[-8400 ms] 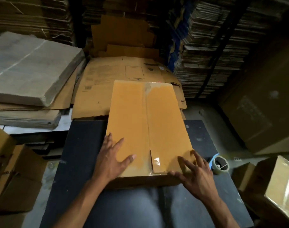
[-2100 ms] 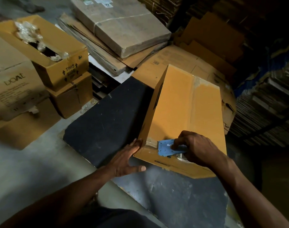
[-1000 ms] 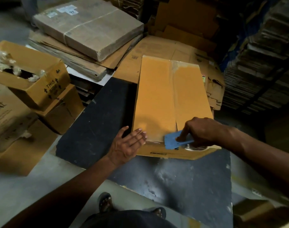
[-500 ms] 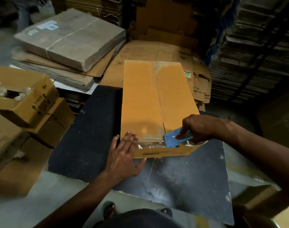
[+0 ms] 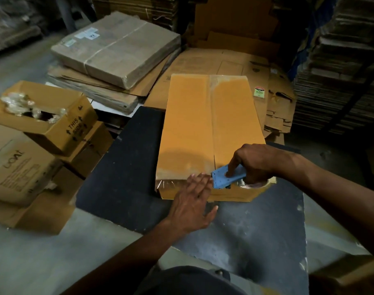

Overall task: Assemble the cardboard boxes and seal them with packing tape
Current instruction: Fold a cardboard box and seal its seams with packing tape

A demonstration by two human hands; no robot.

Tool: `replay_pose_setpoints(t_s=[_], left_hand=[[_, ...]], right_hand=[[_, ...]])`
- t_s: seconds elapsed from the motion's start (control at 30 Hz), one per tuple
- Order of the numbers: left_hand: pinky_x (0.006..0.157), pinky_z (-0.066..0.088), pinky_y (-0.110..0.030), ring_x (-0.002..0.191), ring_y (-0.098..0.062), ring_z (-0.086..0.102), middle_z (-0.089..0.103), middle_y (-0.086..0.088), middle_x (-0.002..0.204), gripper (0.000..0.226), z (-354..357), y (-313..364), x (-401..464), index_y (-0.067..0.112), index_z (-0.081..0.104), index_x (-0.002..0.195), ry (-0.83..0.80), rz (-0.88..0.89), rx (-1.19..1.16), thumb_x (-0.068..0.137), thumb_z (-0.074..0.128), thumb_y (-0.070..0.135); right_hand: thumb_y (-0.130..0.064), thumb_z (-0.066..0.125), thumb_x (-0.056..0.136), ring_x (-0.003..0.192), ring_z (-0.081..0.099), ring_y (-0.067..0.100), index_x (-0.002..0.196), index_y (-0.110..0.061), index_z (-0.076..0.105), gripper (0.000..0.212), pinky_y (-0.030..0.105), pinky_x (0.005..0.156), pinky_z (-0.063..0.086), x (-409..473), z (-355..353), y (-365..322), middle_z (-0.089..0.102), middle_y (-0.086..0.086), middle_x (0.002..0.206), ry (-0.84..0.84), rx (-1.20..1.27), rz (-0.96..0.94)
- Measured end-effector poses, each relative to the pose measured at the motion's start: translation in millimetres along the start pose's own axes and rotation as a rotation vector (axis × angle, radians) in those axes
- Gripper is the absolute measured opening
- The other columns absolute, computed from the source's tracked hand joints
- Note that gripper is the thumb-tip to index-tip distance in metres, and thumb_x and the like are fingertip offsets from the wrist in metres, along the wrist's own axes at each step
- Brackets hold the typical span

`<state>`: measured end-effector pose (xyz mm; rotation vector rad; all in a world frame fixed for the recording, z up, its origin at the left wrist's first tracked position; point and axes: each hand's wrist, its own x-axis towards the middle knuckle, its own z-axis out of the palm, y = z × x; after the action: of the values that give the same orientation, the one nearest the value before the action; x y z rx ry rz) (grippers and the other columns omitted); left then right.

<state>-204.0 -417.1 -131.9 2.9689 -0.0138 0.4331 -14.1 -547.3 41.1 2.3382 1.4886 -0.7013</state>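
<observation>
While the assembled cardboard box [image 5: 207, 133] lies flaps-closed on our dark work table [image 5: 122, 167], its near end close to the table's front half, an open carton [image 5: 47, 122] at left holds crumpled clear plastic [image 5: 18, 103]. Our right hand [image 5: 256, 165] grips the blue tape dispenser [image 5: 226, 177] at the box's near edge, forefinger pressed on top. Our left hand [image 5: 192, 201] rests beside it with straight fingers flat.

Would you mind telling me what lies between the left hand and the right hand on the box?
In the head view, only the blue tape dispenser, gripped by the right hand, separates it from the left hand on the box.
</observation>
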Motion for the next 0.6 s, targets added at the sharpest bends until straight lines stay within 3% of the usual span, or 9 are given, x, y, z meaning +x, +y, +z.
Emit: replay_pose_setpoints(t_s=[0.1, 0.17, 0.27, 0.37, 0.43, 0.6], left_hand=[[0.121, 0.037, -0.049, 0.145, -0.027, 0.044, 0.05, -0.013, 0.155, 0.073, -2, -9, -3, 0.008, 0.047, 0.152, 0.015, 0.009, -0.004, 0.095, 0.054, 0.053], [0.119, 0.039, -0.051, 0.145, -0.027, 0.043, 0.049, -0.011, 0.156, 0.073, -8, -23, -10, 0.013, 0.048, 0.152, 0.024, -0.092, 0.023, 0.094, 0.055, 0.056], [0.126, 0.025, -0.049, 0.15, -0.026, 0.038, 0.042, -0.008, 0.162, 0.073, -14, -39, -19, 0.02, 0.045, 0.155, -0.011, -0.23, 0.073, 0.094, 0.048, 0.061], [0.126, 0.017, -0.046, 0.149, -0.025, 0.041, 0.046, -0.008, 0.159, 0.072, -9, -26, -9, 0.014, 0.052, 0.15, 0.01, -0.191, 0.064, 0.093, 0.051, 0.057], [0.124, 0.022, -0.044, 0.143, -0.024, 0.049, 0.055, -0.009, 0.152, 0.066, 2, -4, 3, 0.009, 0.059, 0.144, 0.063, -0.149, 0.031, 0.091, 0.058, 0.048], [0.118, 0.041, -0.042, 0.125, -0.019, 0.065, 0.07, -0.007, 0.134, 0.047, 12, 7, 13, 0.008, 0.071, 0.128, 0.22, -0.242, -0.064, 0.087, 0.058, 0.028]], right_hand=[[-0.022, 0.071, 0.085, 0.109, 0.061, 0.017, 0.127, -0.049, 0.067, 0.05, 0.028, 0.072, 0.041, -1, 3, 4, 0.062, -0.011, 0.135, 0.017, 0.016, -0.026], [-0.024, 0.071, 0.085, 0.109, 0.062, 0.018, 0.129, -0.049, 0.065, 0.051, 0.029, 0.073, 0.043, -2, 7, 6, 0.062, -0.011, 0.135, 0.029, 0.007, -0.055], [-0.029, 0.071, 0.084, 0.107, 0.064, 0.018, 0.131, -0.049, 0.063, 0.051, 0.031, 0.072, 0.048, -4, 10, 10, 0.064, -0.011, 0.132, 0.06, -0.015, -0.096], [-0.032, 0.071, 0.083, 0.105, 0.064, 0.021, 0.13, -0.049, 0.063, 0.051, 0.036, 0.077, 0.054, -4, 12, 9, 0.065, -0.009, 0.129, 0.08, -0.042, -0.127], [-0.032, 0.071, 0.083, 0.104, 0.065, 0.022, 0.13, -0.048, 0.062, 0.05, 0.038, 0.08, 0.056, -4, 9, 10, 0.065, -0.008, 0.127, 0.077, -0.051, -0.136], [-0.029, 0.073, 0.085, 0.097, 0.058, 0.017, 0.134, -0.044, 0.062, 0.053, 0.034, 0.072, 0.052, -5, 6, 14, 0.061, -0.006, 0.129, 0.025, -0.039, -0.139]])
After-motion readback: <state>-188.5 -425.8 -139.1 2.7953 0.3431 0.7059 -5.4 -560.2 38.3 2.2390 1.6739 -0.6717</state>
